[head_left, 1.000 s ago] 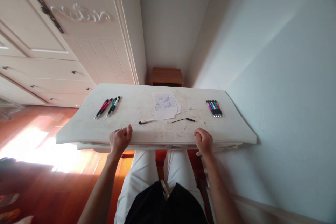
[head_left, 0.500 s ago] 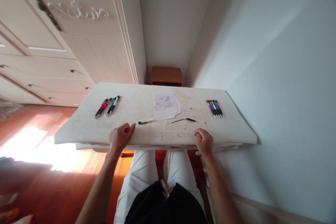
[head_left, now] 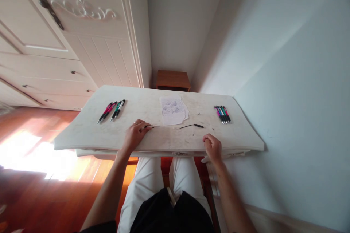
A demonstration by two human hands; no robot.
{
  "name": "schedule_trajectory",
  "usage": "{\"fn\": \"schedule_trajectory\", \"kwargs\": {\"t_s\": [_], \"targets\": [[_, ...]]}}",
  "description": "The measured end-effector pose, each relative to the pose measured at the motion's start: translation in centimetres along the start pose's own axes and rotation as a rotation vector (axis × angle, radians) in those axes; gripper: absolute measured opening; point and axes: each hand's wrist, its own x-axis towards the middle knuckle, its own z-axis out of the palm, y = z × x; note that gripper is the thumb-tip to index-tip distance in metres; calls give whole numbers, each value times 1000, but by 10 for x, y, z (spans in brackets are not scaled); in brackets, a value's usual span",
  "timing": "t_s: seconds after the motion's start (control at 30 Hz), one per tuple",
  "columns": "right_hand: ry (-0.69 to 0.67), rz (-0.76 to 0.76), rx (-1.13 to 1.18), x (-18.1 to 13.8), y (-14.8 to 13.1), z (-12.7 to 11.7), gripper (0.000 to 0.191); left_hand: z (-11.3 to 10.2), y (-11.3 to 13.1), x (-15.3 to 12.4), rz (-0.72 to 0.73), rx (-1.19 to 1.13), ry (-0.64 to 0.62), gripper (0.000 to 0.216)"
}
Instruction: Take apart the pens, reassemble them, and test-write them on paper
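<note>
My left hand (head_left: 136, 133) rests on the white table with its fingers closed on a white pen barrel (head_left: 155, 125), whose dark end is mostly covered by the fingers. To the right of it lie a thin dark ink refill (head_left: 186, 126) and a black pen grip (head_left: 199, 125), nearly end to end. My right hand (head_left: 213, 146) is curled into a fist at the table's front edge, below the grip and apart from it. No object shows in that fist.
Scribbled paper sheets (head_left: 172, 111) lie mid-table. Several pens (head_left: 111, 111) are at the left, and a row of several coloured pens (head_left: 222, 114) at the right. A wall (head_left: 300, 116) borders the right side; a cabinet (head_left: 109, 54) and a brown wooden stand (head_left: 173, 79) are beyond the table.
My left hand has moved right and forward from the table's front edge and closed its fingers on the white pen barrel. My right hand has stayed in place as a fist.
</note>
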Motion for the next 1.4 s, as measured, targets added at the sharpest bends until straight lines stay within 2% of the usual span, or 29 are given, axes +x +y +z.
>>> {"fn": "schedule_trajectory", "kwargs": {"t_s": [0.1,0.17,0.2,0.27,0.43,0.53,0.7,0.9,0.97,1.07,1.27,1.4], "targets": [[-4,103,197,3,-11,1,19,1,0,-3,-82,-487,105,24],[-14,94,292,6,-22,5,18,2,-1,-6,-141,-808,154,28],[-34,66,316,8,-29,8,18,3,-1,-7,-160,-916,165,29],[-78,-15,331,13,-44,16,18,4,-1,-8,-185,-993,161,28],[-159,-282,159,33,-77,41,23,2,6,-9,-173,-745,92,29],[-241,-367,-39,45,-87,55,26,0,11,-10,-152,-655,37,29],[-355,-399,-254,55,-90,72,10,1,10,-10,-148,-679,22,27],[-388,-392,-269,55,-88,77,8,3,6,-12,-150,-680,-12,26],[-371,-388,-208,53,-90,76,11,3,6,-12,-150,-665,-17,26],[-332,-337,8,48,-96,73,12,3,6,-13,-138,-637,-33,26],[-262,27,607,31,-117,70,22,5,6,-14,-90,-567,-52,25],[-237,128,776,25,-131,72,26,5,7,-14,-76,-499,-56,26]]}}
